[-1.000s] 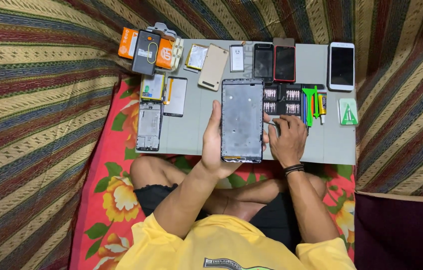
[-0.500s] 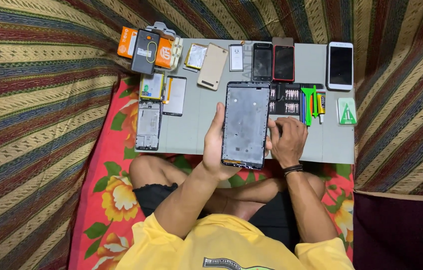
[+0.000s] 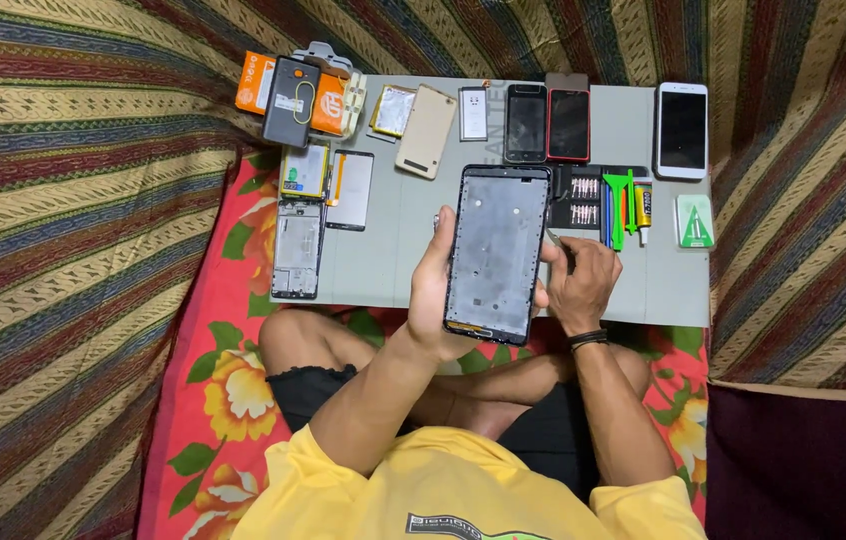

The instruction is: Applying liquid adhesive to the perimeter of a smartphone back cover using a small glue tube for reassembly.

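Phone frame (image 3: 496,252) gripped upright by left hand (image 3: 430,290), right hand (image 3: 579,282) alongside.

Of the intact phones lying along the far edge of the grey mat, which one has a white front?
The white phone lying alone at the far right corner of the grey mat. The black phone and red-edged phone lie side by side nearer the middle, both dark-fronted.

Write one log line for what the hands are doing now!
left hand: holds phone frame upright | right hand: pinches thin metal tool beside frame | below: grey mat
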